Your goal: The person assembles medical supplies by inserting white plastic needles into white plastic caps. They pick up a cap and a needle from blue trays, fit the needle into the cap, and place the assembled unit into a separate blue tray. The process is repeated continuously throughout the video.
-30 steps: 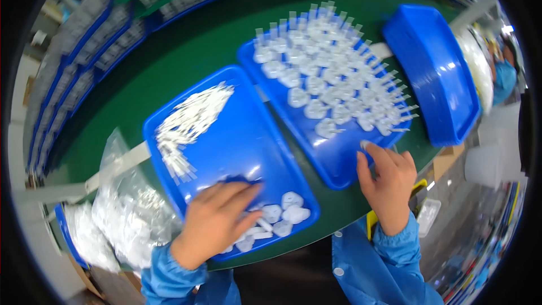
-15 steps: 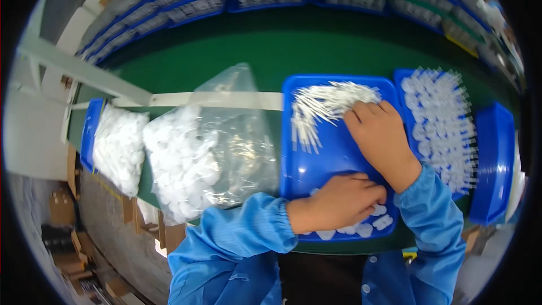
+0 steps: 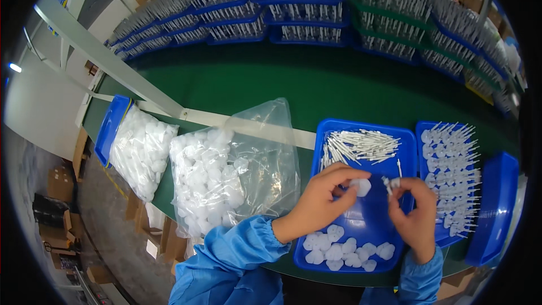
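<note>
Holding a white disc [image 3: 360, 187] between thumb and fingers, the left hand [image 3: 330, 193] is at right of centre in the frame, over the blue tray [image 3: 372, 223]. The right hand [image 3: 414, 210], just beside it, grips a thin stick [image 3: 399, 168] in a pinch; a small pale piece [image 3: 387, 182] shows at its fingertips, its exact form too small to tell. More white sticks [image 3: 361, 146] lie at the tray's upper end, loose white discs [image 3: 350, 253] at its lower end. Rows of discs with sticks [image 3: 451, 178] fill a second tray at far right. The step in hand is judged to be joining disc and stick; the two parts are apart, so the next move calls for careful alignment. No brand, label or writing is legible.
</note>
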